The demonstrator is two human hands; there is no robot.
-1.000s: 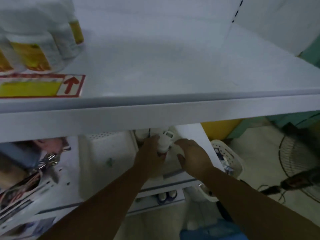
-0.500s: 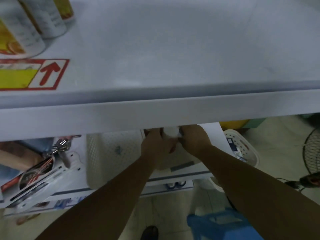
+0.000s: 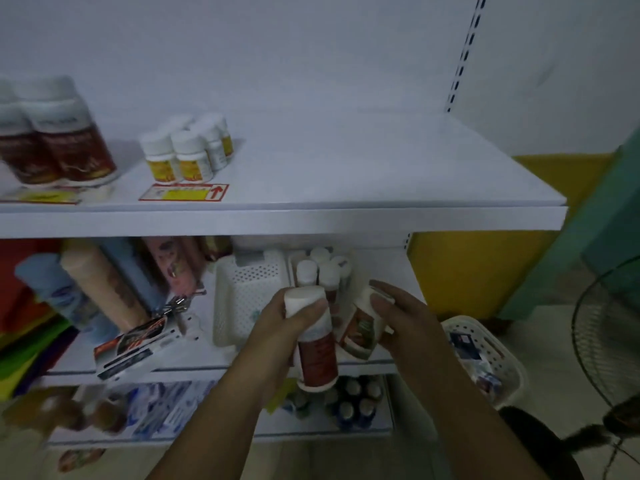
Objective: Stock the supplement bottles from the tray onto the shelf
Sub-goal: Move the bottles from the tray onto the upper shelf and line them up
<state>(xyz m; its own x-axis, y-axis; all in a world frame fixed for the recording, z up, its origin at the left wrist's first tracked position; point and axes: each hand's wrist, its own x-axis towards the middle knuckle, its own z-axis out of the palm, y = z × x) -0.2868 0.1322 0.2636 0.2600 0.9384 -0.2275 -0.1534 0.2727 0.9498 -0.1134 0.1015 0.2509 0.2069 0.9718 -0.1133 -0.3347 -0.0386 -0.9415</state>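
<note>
On the upper shelf (image 3: pixel 346 168): dark-label bottles (image 3: pixel 59 143) far left, small yellow-label bottles (image 3: pixel 187 150) beside them, bare board to the right. One level down sits a perforated white tray (image 3: pixel 242 296), and more white-capped bottles (image 3: pixel 322 268) stand just right of it. Your left hand (image 3: pixel 277 327) is wrapped round a red-label bottle (image 3: pixel 317 348) just under its cap, held in front of the lower shelf. Your right hand (image 3: pixel 405 317) curls round a second bottle (image 3: pixel 360 329), which is tilted. Both are probably rigid plastic, light, with a slick label — so grip mid-body, not the cap. Contents may shift. Set each upright — tall and narrow, likely tippy.
</note>
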